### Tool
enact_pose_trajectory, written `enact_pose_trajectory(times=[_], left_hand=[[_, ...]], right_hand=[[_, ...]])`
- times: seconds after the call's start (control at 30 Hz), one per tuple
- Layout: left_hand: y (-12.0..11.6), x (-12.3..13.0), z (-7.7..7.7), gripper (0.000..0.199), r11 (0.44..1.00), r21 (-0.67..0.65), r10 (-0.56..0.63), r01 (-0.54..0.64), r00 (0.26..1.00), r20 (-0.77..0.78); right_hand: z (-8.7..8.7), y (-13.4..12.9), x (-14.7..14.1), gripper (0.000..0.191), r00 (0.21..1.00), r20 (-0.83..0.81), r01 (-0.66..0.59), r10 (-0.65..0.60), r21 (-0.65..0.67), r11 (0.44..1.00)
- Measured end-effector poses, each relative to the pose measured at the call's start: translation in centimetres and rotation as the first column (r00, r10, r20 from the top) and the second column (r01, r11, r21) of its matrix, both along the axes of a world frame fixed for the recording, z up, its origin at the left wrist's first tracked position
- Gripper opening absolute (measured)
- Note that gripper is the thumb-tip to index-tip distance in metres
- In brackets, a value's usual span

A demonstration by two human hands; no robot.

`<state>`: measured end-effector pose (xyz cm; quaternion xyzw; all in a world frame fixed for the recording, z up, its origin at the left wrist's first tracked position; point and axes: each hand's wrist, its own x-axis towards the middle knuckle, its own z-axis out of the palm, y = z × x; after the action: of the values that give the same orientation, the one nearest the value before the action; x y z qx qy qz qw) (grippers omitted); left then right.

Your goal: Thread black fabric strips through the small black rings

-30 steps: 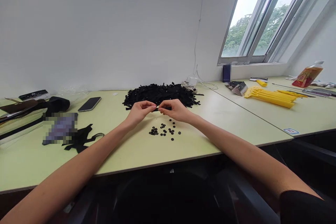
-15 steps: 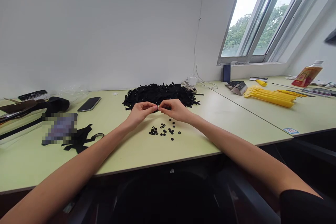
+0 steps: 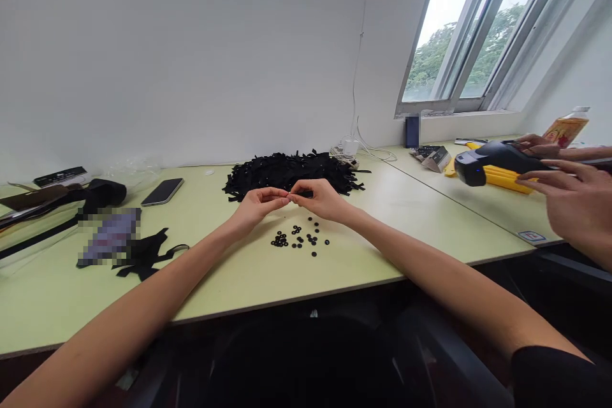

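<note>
left hand (image 3: 258, 209) and right hand (image 3: 319, 200): fingers (image 3: 281, 203) together, can't tell on what, black discs (image 3: 310, 238) probably close for easy reach

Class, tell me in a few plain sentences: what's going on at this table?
A person's left hand and right hand meet at the fingertips above the table; anything pinched between them is too small to make out. Small black discs lie scattered on the near side of the hands, and a pile of black strips sits just beyond. At the right, another person's hands hold a dark device in front of some yellow pieces.
</note>
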<state>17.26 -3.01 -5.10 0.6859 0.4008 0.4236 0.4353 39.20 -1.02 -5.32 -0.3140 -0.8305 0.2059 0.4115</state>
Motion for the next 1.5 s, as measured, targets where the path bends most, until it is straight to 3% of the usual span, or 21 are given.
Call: enact_pose_trajectory(times=[0.2,0.47,1.1,1.5], left_hand=[[0.53,-0.26,-0.37,0.043,0.999,-0.026,-0.019,0.02,1.0,0.024],[0.41,-0.25,-0.32,0.041,0.999,0.024,-0.047,0.047,0.999,-0.008],[-0.13,0.13,-0.09,0.04,0.996,0.092,0.013,-0.01,0.999,-0.031],[0.12,0.0,-0.13,0.036,0.99,0.136,0.057,-0.04,0.991,-0.122]], right_hand=[[-0.32,0.41,0.0,0.027,0.999,-0.012,-0.037,0.036,-0.094,0.995],[-0.27,0.26,-0.17,0.028,1.0,-0.01,0.001,-0.002,-0.1,0.995],[-0.77,0.6,-0.27,0.024,0.997,-0.078,-0.033,0.017,-0.211,0.977],[-0.41,0.21,-0.25,0.023,1.0,-0.024,-0.009,0.005,-0.163,0.987]])
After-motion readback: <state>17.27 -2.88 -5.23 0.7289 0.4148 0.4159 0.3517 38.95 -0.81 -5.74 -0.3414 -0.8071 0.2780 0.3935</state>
